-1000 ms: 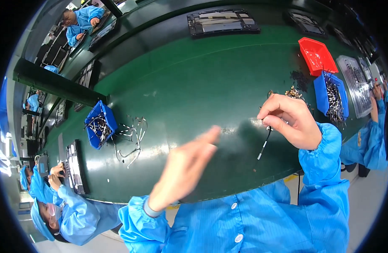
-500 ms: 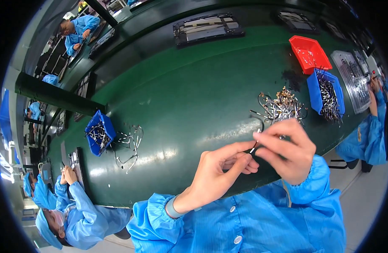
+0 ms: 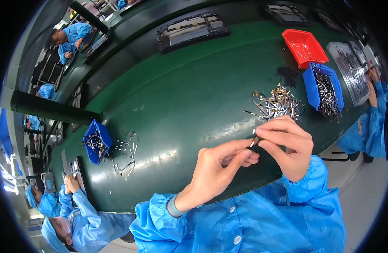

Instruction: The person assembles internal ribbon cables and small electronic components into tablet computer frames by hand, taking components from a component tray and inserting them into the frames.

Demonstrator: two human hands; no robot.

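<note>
Cable, short and black with a white band, sits between our two hands above the near part of the green counter, right of centre. We have it pinched between thumb and forefinger of the left hand; that grip is closed, and the fingers hide much of the piece. Right hand is just beside it, thumb and forefinger slightly parted; a tiny white piece shows at the forefinger's tip. We cannot tell whether the right grip is closed on anything.

Just beyond the right hand we note a loose cable pile with gold-coloured ends. Farther off lie black scraps. To the right we see a blue bin heaped with cables, a red bin at its far end holding small white bits, then a clear tray.

On the left we find a second blue bin, loose cables to its right. Far side: a dark flat panel.
</note>
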